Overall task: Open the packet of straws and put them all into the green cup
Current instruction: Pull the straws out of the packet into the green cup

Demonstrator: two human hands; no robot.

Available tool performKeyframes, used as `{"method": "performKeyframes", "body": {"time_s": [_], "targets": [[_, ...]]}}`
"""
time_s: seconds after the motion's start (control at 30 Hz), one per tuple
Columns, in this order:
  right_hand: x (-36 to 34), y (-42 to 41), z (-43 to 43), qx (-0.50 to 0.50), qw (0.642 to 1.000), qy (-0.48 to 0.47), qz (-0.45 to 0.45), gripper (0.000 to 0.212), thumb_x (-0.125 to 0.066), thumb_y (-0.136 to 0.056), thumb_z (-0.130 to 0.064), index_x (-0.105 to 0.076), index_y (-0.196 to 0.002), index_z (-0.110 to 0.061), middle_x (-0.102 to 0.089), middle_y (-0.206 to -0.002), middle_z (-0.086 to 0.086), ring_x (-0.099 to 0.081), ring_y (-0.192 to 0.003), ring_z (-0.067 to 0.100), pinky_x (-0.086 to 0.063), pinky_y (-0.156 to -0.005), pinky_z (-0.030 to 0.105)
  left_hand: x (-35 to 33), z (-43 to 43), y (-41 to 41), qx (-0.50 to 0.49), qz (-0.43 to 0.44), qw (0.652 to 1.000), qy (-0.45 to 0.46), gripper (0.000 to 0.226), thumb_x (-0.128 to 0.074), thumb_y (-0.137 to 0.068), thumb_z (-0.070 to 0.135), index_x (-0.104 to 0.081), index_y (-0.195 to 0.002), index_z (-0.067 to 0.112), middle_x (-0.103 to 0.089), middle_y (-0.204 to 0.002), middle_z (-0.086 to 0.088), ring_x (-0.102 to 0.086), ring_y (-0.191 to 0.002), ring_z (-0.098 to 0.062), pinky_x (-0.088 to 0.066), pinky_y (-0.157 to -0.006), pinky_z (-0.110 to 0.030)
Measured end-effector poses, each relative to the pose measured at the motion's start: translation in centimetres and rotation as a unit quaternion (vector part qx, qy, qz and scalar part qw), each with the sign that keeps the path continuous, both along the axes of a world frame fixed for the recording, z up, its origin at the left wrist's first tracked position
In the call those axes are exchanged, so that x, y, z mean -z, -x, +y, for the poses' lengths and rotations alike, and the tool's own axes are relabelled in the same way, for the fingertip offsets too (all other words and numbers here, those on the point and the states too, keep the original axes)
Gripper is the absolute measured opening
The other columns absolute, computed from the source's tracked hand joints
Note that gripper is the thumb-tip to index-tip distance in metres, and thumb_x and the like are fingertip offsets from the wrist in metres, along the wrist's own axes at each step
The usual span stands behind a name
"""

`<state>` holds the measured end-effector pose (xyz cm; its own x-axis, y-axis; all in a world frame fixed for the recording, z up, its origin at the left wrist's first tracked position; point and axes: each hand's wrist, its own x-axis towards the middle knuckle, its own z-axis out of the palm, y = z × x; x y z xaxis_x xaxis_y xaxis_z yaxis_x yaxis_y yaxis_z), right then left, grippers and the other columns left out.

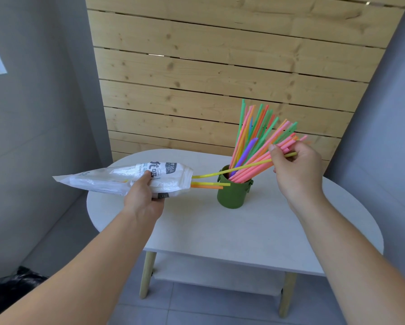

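A: Entry 1. Left hand (145,198)?
B: It grips the packet (117,178) near mid-length, thumb on top against the printed label, fingers curled beneath. The packet is held in the air over the left edge of the white table (220,235), nearly level, mouth toward the green cup (232,195).

A: Packet contents?
B: It looks mostly flat. Two straw ends (208,185), one yellow and one orange, stick out of the mouth and cross in front of the cup's wall. Contact with the cup: cannot tell.

A: Right hand (295,167)?
B: Raised to the right of the cup, with fingers and thumb curled round a bundle of straws (283,144), mostly pink with some orange and green. The bundle's lower ends sit in the cup. The same hand holds a long yellow straw (255,164), which runs left over the rim to the packet's mouth. Whether its tip is inside the packet: cannot tell.

A: Cup?
B: Upright on the table, right of centre. More standing straws (250,127) fan up out of it: green, pink, orange, yellow, one purple.

A: Surroundings?
B: A wooden slat wall (220,66) stands behind the table. There is a lower shelf (215,275) under the tabletop and a black bag (11,282) on the floor, lower left.
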<state>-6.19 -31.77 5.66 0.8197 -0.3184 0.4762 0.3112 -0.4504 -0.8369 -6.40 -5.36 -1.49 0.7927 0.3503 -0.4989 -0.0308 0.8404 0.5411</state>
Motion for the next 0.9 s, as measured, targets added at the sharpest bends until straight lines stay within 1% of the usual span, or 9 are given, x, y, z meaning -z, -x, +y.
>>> {"method": "performKeyframes", "body": {"time_s": [0.07, 0.2, 0.3, 0.4, 0.53, 0.63, 0.7, 0.8, 0.9], "targets": [[0.25, -0.32, -0.01, 0.001, 1.000, 0.001, 0.014, 0.022, -0.066, -0.093, -0.027, -0.063, -0.074, -0.016, -0.058, -0.057, -0.007, -0.057, -0.057, 0.016, -0.041, -0.059, 0.026, 0.06, 0.12, 0.01, 0.002, 0.004, 1.000, 0.000, 0.038, -0.072, -0.097, 0.013, -0.063, -0.134, 0.012, -0.077, -0.101, -0.001, -0.075, -0.080, -0.014, -0.058, -0.045, -0.025], [0.50, -0.67, 0.12, -0.001, 0.999, 0.013, 0.036, 0.026, -0.065, -0.092, -0.026, -0.058, -0.068, -0.020, -0.058, -0.058, -0.006, -0.058, -0.058, 0.020, -0.043, -0.061, 0.029, 0.06, 0.28, 0.05, 0.006, 0.013, 1.000, -0.005, 0.035, -0.072, -0.097, 0.015, -0.064, -0.131, 0.014, -0.077, -0.104, 0.001, -0.075, -0.081, -0.013, -0.057, -0.045, -0.023], [0.64, -0.92, 0.14, 0.000, 0.999, 0.000, 0.040, 0.026, -0.066, -0.092, -0.028, -0.058, -0.068, -0.021, -0.059, -0.059, -0.005, -0.059, -0.061, 0.023, -0.046, -0.064, 0.033, 0.14, 0.40, 0.02, 0.001, 0.009, 1.000, -0.004, 0.038, -0.072, -0.097, 0.014, -0.063, -0.133, 0.013, -0.078, -0.111, -0.002, -0.076, -0.084, -0.015, -0.058, -0.045, -0.025], [0.82, -0.98, 0.00, 0.002, 0.999, -0.028, 0.037, 0.024, -0.069, -0.089, -0.029, -0.061, -0.068, -0.021, -0.059, -0.058, -0.003, -0.057, -0.061, 0.024, -0.050, -0.064, 0.040, 0.28, 0.54, 0.05, 0.004, 0.005, 1.000, -0.002, 0.037, -0.072, -0.098, 0.014, -0.064, -0.134, 0.013, -0.078, -0.111, -0.002, -0.076, -0.085, -0.014, -0.060, -0.050, -0.026], [0.89, -0.71, -0.15, 0.001, 0.998, -0.049, 0.031, 0.018, -0.071, -0.087, -0.030, -0.067, -0.077, -0.015, -0.063, -0.063, 0.003, -0.055, -0.061, 0.023, -0.055, -0.071, 0.049, 0.39, 0.61, -0.07, 0.006, -0.003, 1.000, -0.002, 0.040, -0.073, -0.097, 0.014, -0.063, -0.135, 0.013, -0.078, -0.114, -0.002, -0.078, -0.088, -0.015, -0.064, -0.059, -0.030], [0.97, -0.72, -0.39, -0.001, 0.998, -0.053, 0.022, 0.019, -0.072, -0.083, -0.032, -0.068, -0.083, -0.013, -0.064, -0.067, 0.003, -0.055, -0.062, 0.021, -0.055, -0.072, 0.052, 0.53, 0.66, -0.16, 0.006, -0.003, 1.000, -0.008, 0.041, -0.074, -0.095, 0.014, -0.063, -0.134, 0.013, -0.079, -0.113, -0.002, -0.078, -0.086, -0.015, -0.064, -0.059, -0.031], [0.98, -0.75, -0.52, 0.003, 0.998, -0.053, 0.023, 0.023, -0.075, -0.081, -0.034, -0.067, -0.090, -0.014, -0.066, -0.072, 0.001, -0.059, -0.064, 0.020, -0.056, -0.072, 0.051, 0.59, 0.71, -0.12, 0.008, -0.006, 1.000, -0.012, 0.040, -0.074, -0.096, 0.014, -0.063, -0.134, 0.013, -0.079, -0.111, -0.001, -0.078, -0.083, -0.014, -0.063, -0.057, -0.030], [0.80, -0.64, -0.50, 0.009, 0.997, -0.070, 0.017, 0.039, -0.082, -0.076, -0.033, -0.061, -0.107, -0.025, -0.067, -0.090, -0.003, -0.069, -0.078, 0.021, -0.059, -0.076, 0.049, 0.53, 0.68, -0.06, 0.013, -0.013, 1.000, -0.019, 0.038, -0.072, -0.097, 0.014, -0.062, -0.134, 0.014, -0.078, -0.105, 0.000, -0.077, -0.078, -0.014, -0.062, -0.055, -0.030], [0.50, -0.46, -0.47, 0.016, 0.998, -0.067, -0.001, 0.044, -0.086, -0.075, -0.029, -0.060, -0.111, -0.027, -0.063, -0.088, -0.008, -0.065, -0.073, 0.016, -0.060, -0.073, 0.046, 0.36, 0.42, -0.03, 0.015, -0.017, 1.000, -0.022, 0.038, -0.072, -0.097, 0.014, -0.062, -0.134, 0.014, -0.078, -0.104, -0.001, -0.077, -0.080, -0.014, -0.063, -0.065, -0.034]]}}
